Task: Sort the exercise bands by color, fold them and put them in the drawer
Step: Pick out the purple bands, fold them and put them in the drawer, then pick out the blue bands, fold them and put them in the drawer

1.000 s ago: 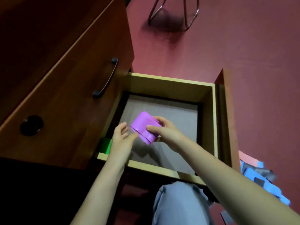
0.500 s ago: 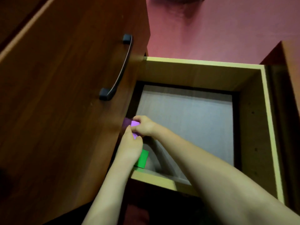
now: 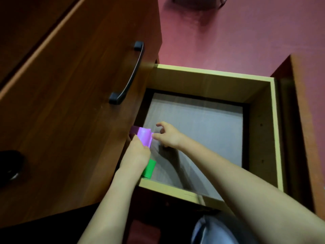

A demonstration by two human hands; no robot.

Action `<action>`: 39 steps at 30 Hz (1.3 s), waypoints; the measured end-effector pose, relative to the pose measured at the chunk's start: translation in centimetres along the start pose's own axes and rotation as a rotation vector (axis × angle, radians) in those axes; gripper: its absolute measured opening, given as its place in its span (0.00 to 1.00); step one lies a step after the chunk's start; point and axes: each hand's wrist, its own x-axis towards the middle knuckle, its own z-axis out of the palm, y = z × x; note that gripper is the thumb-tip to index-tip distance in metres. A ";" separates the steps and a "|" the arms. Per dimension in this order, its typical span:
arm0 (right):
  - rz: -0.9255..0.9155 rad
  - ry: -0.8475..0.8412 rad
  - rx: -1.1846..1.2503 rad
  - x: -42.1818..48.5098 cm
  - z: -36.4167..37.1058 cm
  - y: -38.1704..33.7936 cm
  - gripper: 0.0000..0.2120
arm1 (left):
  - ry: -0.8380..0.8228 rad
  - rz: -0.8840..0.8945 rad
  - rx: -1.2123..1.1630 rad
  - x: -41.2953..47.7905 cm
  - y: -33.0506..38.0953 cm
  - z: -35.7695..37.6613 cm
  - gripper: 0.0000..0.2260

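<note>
At the left side of the open drawer (image 3: 211, 74), about halfway between its near and far walls, we see the folded purple band (image 3: 143, 136), its left end in the shadow of the wooden front (image 3: 70, 103) above. Our left hand (image 3: 138, 153) covers the band's near end with its back to us; the fingers are hidden, so we cannot tell whether they pinch the band or only press on it. Our right hand (image 3: 169, 136) hangs just right of the band, fingers loosely spread and apart, the thumb tip touching the band's right edge and gripping nothing. A folded green band (image 3: 149, 169) lies nearer to us in the drawer's near left corner, partly hidden by the left wrist. A dark handle (image 3: 130, 76) sits on the wooden front, red floor (image 3: 228, 41) shows beyond the drawer, and a grey-blue knee (image 3: 211, 233) pokes in at the near edge.
</note>
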 end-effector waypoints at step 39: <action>0.294 0.808 0.591 -39.1 -24.2 32.3 0.14 | -0.777 0.347 -0.315 -22.9 27.5 29.3 0.07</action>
